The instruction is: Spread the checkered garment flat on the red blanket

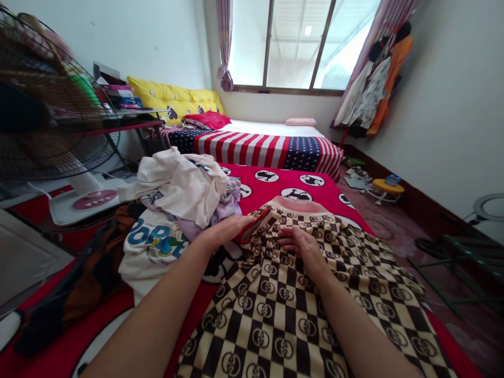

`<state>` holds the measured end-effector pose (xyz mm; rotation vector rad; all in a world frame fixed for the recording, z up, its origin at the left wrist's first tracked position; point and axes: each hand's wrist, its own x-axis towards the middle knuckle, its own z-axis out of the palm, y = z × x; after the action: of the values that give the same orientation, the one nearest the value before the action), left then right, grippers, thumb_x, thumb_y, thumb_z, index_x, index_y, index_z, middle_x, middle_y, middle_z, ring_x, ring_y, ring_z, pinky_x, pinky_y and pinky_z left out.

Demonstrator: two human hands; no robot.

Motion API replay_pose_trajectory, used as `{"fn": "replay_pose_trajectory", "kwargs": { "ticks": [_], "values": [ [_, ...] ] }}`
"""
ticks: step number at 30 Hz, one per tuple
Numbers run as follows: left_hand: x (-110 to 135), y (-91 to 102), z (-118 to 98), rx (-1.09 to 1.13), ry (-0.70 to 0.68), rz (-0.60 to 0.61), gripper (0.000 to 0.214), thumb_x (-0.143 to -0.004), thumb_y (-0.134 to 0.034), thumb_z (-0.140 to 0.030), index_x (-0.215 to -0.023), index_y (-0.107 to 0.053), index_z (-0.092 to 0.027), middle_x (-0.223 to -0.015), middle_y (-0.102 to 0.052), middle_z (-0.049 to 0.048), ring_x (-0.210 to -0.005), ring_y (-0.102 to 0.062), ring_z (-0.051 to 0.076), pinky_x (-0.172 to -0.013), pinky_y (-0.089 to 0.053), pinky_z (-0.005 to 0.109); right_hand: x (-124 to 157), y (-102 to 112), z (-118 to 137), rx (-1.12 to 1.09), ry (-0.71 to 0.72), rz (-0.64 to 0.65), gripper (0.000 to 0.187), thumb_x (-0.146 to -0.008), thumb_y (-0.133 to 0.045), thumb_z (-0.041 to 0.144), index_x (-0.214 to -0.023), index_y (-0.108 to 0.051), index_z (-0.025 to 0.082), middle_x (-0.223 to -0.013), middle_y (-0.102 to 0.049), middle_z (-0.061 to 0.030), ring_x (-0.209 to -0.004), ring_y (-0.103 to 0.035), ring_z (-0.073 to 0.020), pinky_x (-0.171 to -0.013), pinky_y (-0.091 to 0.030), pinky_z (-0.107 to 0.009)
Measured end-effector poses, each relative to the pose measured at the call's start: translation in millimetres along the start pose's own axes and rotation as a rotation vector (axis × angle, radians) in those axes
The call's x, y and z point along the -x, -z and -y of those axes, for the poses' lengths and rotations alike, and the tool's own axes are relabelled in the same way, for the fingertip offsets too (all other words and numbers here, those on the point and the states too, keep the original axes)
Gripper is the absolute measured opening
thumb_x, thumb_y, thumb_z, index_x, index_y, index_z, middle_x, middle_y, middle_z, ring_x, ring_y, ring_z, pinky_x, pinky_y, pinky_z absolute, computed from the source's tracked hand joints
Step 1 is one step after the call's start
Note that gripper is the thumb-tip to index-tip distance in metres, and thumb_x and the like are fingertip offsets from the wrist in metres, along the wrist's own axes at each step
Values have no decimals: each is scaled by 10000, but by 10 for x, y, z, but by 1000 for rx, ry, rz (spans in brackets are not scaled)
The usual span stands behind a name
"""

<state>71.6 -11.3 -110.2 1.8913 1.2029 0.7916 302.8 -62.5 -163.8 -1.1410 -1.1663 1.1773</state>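
A brown and cream checkered garment (299, 310) lies spread on the red bedsheet (275, 184) in front of me. My left hand (226, 231) lies on its left edge, fingers closed round the red-trimmed edge. My right hand (299, 242) rests on the cloth near its top, fingers bent and pinching a fold. A pile of clothes (185, 194), white and pale purple, sits just left of my left hand, with a white printed shirt (157, 244) under it.
A large floor fan (47, 105) stands at the left with its white base (84, 202). Behind is a second bed with a striped flag cover (268, 147), yellow cushions (173, 100) and a window. Clothes hang on the right wall (378, 84). A small yellow stool (388, 187) stands on the floor.
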Motion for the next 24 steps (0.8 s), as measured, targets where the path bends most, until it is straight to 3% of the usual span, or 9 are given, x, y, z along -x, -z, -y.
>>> {"fn": "replay_pose_trajectory", "kwargs": {
  "ticks": [2,4,6,9,14,24],
  "values": [
    [-61,-54,144,-15,2,14,426,-884,-361,-281,-1156,-675,-186,-1213,-667,51,-1124,-614,213,-970,-489,320,12,-9,-5,61,25,16,514,-817,-559,637,-951,-698,160,-997,-700,-109,-807,-684,-193,-667,-555,-288],
    [-116,-92,291,-117,25,-137,508,-834,-395,-178,-1314,-557,-144,-1383,-539,92,-1295,-484,231,-1100,-377,374,20,-13,-9,89,39,21,516,-809,-564,644,-922,-703,159,-966,-705,-102,-799,-681,-192,-668,-555,-291],
    [-150,-131,410,-262,30,-251,609,-776,-450,-110,-1385,-470,-103,-1471,-425,134,-1378,-373,253,-1153,-294,404,23,-13,-14,105,46,18,516,-810,-561,646,-903,-707,160,-927,-710,-96,-790,-677,-192,-670,-555,-297],
    [-191,-196,512,-395,-4,-260,666,-758,-471,-67,-1421,-407,-87,-1522,-332,155,-1426,-276,248,-1184,-229,391,24,-8,-21,121,51,22,516,-811,-561,645,-895,-711,159,-916,-712,-95,-793,-674,-196,-681,-553,-305],
    [-353,-213,589,-430,-5,-287,602,-825,-427,-86,-1422,-369,-39,-1471,-396,202,-1399,-336,247,-1166,-265,364,41,1,-29,180,72,39,533,-822,-542,648,-909,-710,150,-921,-713,-100,-801,-666,-198,-713,-540,-317],
    [-767,-15,711,-424,54,-327,592,-829,-468,-90,-1406,-368,-7,-1370,-507,235,-1291,-482,277,-1106,-352,350,96,-2,10,292,141,78,440,-903,-472,563,-914,-700,187,-891,-703,-56,-831,-659,-200,-749,-517,-320]
  ]
}}
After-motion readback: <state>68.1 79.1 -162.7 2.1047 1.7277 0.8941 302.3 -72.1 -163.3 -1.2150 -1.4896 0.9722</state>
